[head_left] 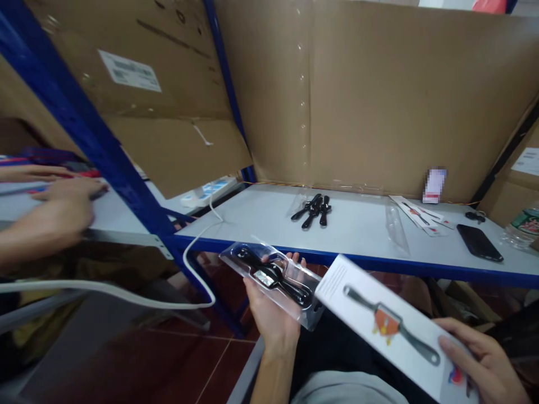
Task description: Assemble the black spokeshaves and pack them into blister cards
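My left hand (269, 311) is closed around a clear plastic blister shell (275, 278) with a black tool inside it, held below the table's front edge. My right hand (484, 359) grips the lower end of a white printed card (391, 325) that shows a picture of the tool. The card's upper end touches the shell. Both are over my lap.
On the white table (357, 230) with a blue edge lie several loose black tools (314, 210), clear sleeves (398, 227), printed cards (421, 213), a black phone (479, 242) and a bottle (524, 227). Cardboard walls stand behind. Another person's hands (54, 210) work at the left bench; a white cable (126, 292) hangs.
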Tool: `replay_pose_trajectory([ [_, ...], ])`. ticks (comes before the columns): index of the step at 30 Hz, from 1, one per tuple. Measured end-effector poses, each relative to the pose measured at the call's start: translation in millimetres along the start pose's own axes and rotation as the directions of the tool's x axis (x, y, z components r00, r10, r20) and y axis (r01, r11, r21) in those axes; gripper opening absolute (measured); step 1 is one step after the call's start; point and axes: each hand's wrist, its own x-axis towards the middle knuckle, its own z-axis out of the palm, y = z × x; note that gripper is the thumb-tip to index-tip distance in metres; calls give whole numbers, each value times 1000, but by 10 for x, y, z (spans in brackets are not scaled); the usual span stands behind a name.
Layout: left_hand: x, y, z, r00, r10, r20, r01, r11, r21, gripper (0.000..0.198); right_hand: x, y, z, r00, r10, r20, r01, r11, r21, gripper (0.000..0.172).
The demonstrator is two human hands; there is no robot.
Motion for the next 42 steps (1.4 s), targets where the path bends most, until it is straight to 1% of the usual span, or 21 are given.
replay_pose_trajectory([
  [1, 5, 1, -2, 1000, 17, 5, -17, 1000, 0, 50, 3, -3, 38, 996, -10, 84, 12, 1000, -21, 44],
  [2, 11, 5, -6, 999, 38, 8, -38, 999, -1, 49, 25, -14, 71, 990, -20, 139, 24, 999, -30, 45],
  [5, 37, 33, -21, 994, 108, -5, -108, 994, -4, 47, 128, -42, 136, 978, 0, 210, 9, 999, -44, 50],
  [9, 64, 76, -39, 989, 146, -9, -146, 989, 7, 49, 225, -12, 172, 974, 28, 226, -11, 997, -75, 51],
  [12, 48, 83, -37, 986, 166, 6, -166, 986, 14, 49, 270, 25, 196, 968, 49, 247, -45, 999, -23, 55],
  [15, 2, 78, -24, 990, 135, 29, -135, 991, 18, 46, 292, 38, 219, 964, 82, 254, -91, 996, 22, 57],
  [18, -36, 75, -8, 994, 103, 46, -104, 994, 15, 45, 278, 28, 208, 964, 99, 245, -110, 993, 30, 57],
  [21, -51, 80, 8, 997, 69, 33, -69, 998, 13, 45, 249, 14, 138, 966, 101, 240, -97, 995, -26, 54],
  [26, -63, 98, 19, 999, -31, 18, 32, 999, -18, 43, 215, 5, 4, 970, 111, 214, -87, 989, -118, 52],
  [29, -81, 98, 26, 1000, -23, 7, 23, 1000, -8, 44, 175, -31, 21, 980, 63, 188, -35, 989, -145, 49],
  [33, -133, 63, 57, 1000, 31, 7, -31, 999, 8, 45, 105, -115, 197, 989, -16, 150, 39, 987, -153, 47],
  [36, -195, -2, 82, 998, 51, -26, -51, 999, 9, 45, 92, -115, 437, 983, -69, 167, 87, 991, -104, 48],
  [37, -218, -29, 87, 998, 42, -44, -42, 999, 8, 45, 98, -94, 535, 981, -86, 172, 100, 992, -77, 47],
  [38, -243, -58, 90, 998, 26, -59, -25, 1000, 9, 45, 106, -67, 641, 982, -107, 153, 115, 992, -43, 47],
  [39, -267, -88, 91, 997, 2, -71, -1, 1000, 14, 45, 115, -37, 749, 985, -132, 108, 133, 991, -4, 47],
  [40, -291, -116, 90, 997, -26, -76, 28, 999, 24, 46, 122, -6, 856, 986, -163, 39, 161, 986, 43, 46],
  [42, -342, -170, 85, 994, -70, -78, 74, 996, 48, 48, 126, 41, 1048, 969, -212, -127, 230, 963, 144, 45],
])
